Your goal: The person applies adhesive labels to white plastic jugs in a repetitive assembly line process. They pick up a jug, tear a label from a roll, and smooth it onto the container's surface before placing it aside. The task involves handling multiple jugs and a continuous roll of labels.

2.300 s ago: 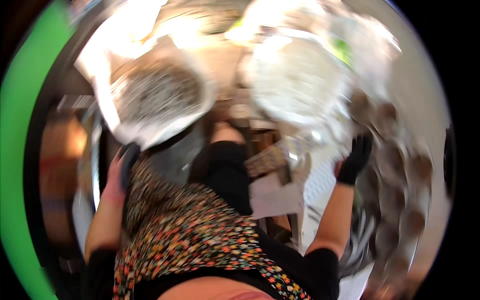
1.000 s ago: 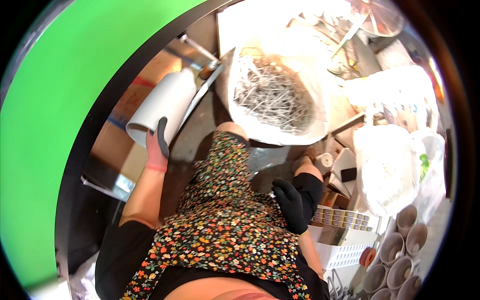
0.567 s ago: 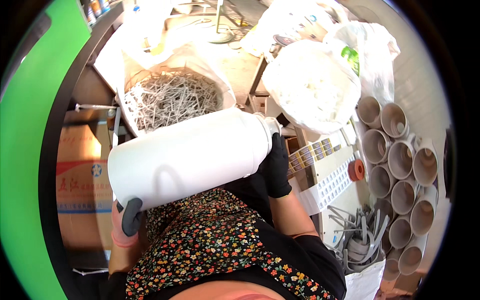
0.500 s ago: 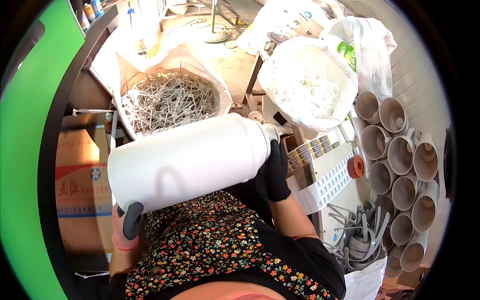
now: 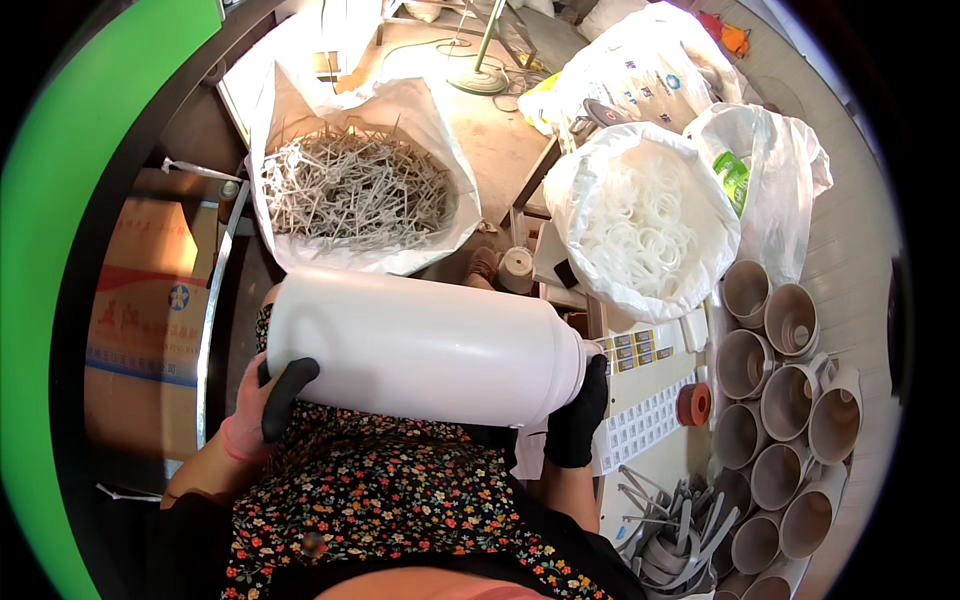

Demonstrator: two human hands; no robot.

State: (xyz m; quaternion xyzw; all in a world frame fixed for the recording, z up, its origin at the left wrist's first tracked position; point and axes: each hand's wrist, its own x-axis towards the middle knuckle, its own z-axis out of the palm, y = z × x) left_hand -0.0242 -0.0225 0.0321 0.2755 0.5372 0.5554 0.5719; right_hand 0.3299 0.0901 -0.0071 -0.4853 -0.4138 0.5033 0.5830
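A large white vacuum flask body [image 5: 420,345] lies nearly level across my lap, its narrow neck toward the right. My left hand [image 5: 280,395], in a pink glove with black finger parts, is closed on the wide left end, its thumb over the near side. At the neck end, my right hand [image 5: 578,415] in a black glove grips the flask from the right; some of its fingers are hidden behind the neck. Beneath the flask is a dark flowered apron [image 5: 380,500].
Ahead stand a sack of thin grey plastic pieces [image 5: 350,195] and a white bag of translucent rings [image 5: 645,225]. On the right are label sheets [image 5: 645,425], a red-brown tape roll [image 5: 693,404], grey handles [image 5: 680,545] and stacked grey tubular shells [image 5: 780,450]. A cardboard box [image 5: 145,340] sits left.
The flask has swung from neck-end-up to nearly level, its neck tipping slightly down on the right. Both hands keep hold of it. The whole view has shifted.
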